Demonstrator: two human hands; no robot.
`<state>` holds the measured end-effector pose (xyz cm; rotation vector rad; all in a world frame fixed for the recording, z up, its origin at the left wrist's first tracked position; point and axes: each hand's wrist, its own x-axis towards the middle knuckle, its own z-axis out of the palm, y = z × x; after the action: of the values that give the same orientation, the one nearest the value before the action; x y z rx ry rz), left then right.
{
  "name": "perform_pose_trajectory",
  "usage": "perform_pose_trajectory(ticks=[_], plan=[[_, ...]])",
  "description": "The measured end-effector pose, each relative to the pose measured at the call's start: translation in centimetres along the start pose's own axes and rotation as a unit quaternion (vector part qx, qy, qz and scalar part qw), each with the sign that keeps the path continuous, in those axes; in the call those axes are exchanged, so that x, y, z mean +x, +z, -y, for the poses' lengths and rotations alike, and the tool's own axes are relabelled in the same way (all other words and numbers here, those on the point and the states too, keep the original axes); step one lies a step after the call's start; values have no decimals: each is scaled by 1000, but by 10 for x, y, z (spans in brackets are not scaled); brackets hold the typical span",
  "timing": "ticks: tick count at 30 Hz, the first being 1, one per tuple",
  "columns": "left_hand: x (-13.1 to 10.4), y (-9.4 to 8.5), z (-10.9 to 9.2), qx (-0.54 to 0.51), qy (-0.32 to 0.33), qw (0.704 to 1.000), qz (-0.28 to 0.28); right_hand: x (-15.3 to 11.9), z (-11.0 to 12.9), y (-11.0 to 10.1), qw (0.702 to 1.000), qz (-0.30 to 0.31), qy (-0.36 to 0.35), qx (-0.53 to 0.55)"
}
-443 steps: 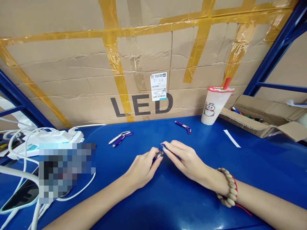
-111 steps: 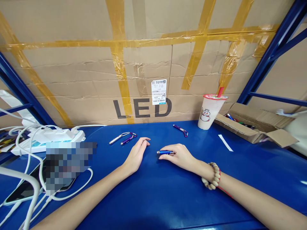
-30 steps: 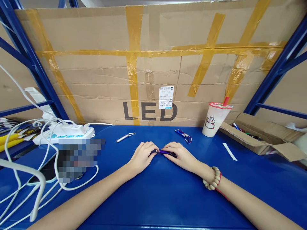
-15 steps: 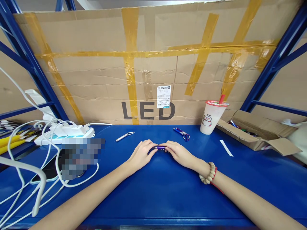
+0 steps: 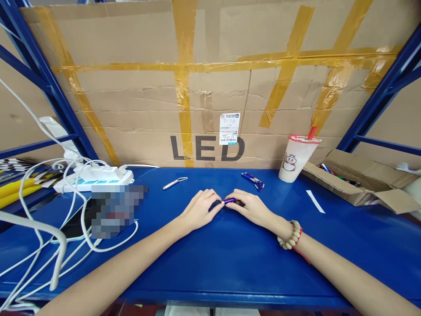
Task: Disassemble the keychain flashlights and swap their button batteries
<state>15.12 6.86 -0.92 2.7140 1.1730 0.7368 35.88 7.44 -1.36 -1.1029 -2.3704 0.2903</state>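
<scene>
Saw left hand point(image 5: 202, 209) and right hand point(image 5: 255, 207) pinching purple penlight point(image 5: 229, 201) from opposite ends, probably for steadiness; silver penlight point(image 5: 170, 184) lay far left, untouched.

Purple tube point(image 5: 230, 200), silver end point(image 5: 223, 202); blue tabletop point(image 5: 213, 263); white cup point(image 5: 300, 154), red lid point(image 5: 297, 138), snowman print point(image 5: 290, 162)

On the near side of the grip on the purple penlight point(image 5: 229, 201), blue tabletop point(image 5: 223, 259) leaves wide passing room between the left forearm point(image 5: 131, 259) and right forearm point(image 5: 345, 272). Beyond the grip, a lane runs between the silver penlight point(image 5: 173, 183) and clustered penlights point(image 5: 252, 180), stopped by the carton point(image 5: 148, 105). Farther right, the cup point(image 5: 298, 160) and open box point(image 5: 342, 189) obstruct; farther left, looping cables point(image 5: 63, 259).
</scene>
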Motion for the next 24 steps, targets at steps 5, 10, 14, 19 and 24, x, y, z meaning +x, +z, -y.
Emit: perform_pose_trajectory(ticks=[5,10,14,19,24], plan=[[0,-1,1,-24,-47,998,-18,1,-1,0,1000,4,-4,2],[0,-2,0,-39,-77,996,-21,2,-1,0,1000,-5,-1,-7],[1,-2,-1,-45,-83,995,-17,1,-2,0,1000,-18,4,-8],[1,-3,-2,-53,-89,995,-15,1,-2,0,1000,-23,4,-9],[1,-2,1,-85,-94,992,-21,0,-2,0,1000,-17,-6,-17]])
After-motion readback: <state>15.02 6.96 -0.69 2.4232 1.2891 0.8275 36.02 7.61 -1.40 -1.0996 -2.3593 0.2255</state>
